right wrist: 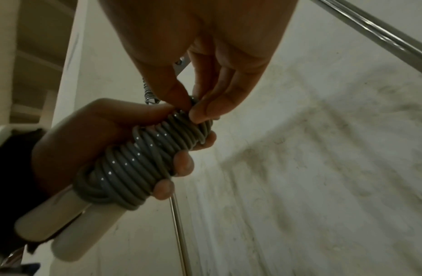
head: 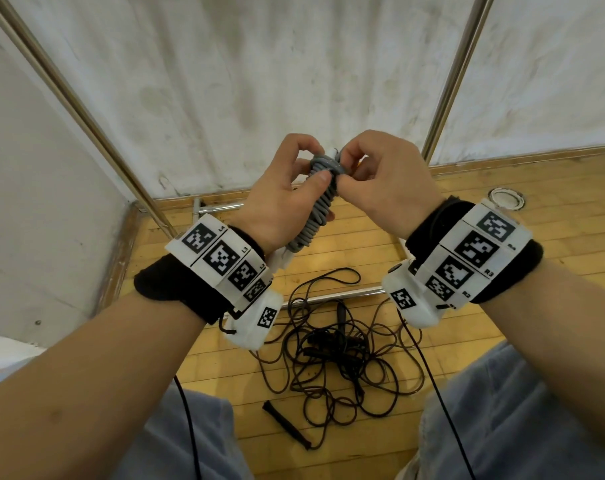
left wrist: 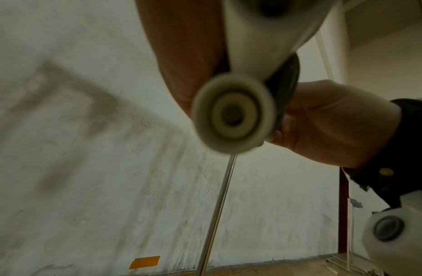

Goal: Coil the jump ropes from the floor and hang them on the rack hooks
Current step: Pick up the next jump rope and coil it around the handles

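Note:
A grey jump rope [head: 320,206] is wound in tight turns around its two white handles [right wrist: 63,224], held up in front of me. My left hand [head: 308,168] grips the bundle around its middle, thumb pressed on the top turns. My right hand [head: 346,169] pinches the grey cord at the bundle's upper end between thumb and fingertips [right wrist: 200,114]. In the left wrist view only a handle's round end cap [left wrist: 233,115] shows, blurred. Several black jump ropes [head: 339,348] lie tangled on the wooden floor below my hands, one black handle [head: 287,424] apart at the front.
Two slanted metal rack poles [head: 76,105] [head: 457,77] rise on either side against the white wall, with the rack's base bar [head: 346,294] on the floor beyond the tangle. A round metal floor fitting [head: 505,199] sits at the right. My knees frame the ropes.

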### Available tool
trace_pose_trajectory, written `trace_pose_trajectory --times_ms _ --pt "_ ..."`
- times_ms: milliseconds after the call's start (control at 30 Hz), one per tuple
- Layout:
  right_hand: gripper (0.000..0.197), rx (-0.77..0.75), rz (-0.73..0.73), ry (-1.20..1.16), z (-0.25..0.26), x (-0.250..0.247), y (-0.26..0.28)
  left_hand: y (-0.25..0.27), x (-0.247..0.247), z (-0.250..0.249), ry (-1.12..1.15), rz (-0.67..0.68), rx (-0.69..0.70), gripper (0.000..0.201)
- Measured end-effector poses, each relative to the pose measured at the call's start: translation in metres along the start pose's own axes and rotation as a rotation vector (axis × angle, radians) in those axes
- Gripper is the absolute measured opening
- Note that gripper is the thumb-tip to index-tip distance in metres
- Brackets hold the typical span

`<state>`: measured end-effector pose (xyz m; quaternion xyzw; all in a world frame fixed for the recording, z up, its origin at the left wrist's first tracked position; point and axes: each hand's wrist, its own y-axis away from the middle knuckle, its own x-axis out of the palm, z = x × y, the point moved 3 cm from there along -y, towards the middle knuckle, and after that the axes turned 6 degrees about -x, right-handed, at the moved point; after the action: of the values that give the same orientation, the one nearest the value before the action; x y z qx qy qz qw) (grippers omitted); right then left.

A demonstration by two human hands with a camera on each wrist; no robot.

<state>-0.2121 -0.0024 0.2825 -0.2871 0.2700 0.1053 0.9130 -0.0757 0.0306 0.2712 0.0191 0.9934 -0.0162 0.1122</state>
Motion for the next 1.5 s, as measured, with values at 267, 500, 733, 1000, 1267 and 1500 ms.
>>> trace_pose_trajectory --times_ms 267,500,733,1000,1267,1500 --pt "0.014 -0.092 0.021 -0.005 0.004 0.003 0.005 0.001 -0.002 -0.002 -0.009 -0.030 0.033 0.019" --pt "0.014 -0.139 -0.014 0.058 0.006 0.003 0.002 -0.001 -0.001 0.000 0.031 0.008 0.050 0.021" --pt "0.016 -0.185 0.053 0.225 0.012 0.001 0.002 0.000 0.002 -0.002 0.026 -0.025 0.062 0.023" --pt "0.016 -0.164 0.029 0.309 0.008 -0.001 0.000 0.003 0.009 -0.004 0.079 -0.005 0.053 0.020" --pt "0.013 -0.279 -0.115 0.253 0.008 0.004 0.006 -0.004 0.004 0.000 0.084 -0.140 -0.071 0.016" --pt "0.007 -0.003 -0.081 -0.101 -0.004 0.005 0.003 -0.002 0.003 0.004 -0.016 -0.097 -0.079 0.019"
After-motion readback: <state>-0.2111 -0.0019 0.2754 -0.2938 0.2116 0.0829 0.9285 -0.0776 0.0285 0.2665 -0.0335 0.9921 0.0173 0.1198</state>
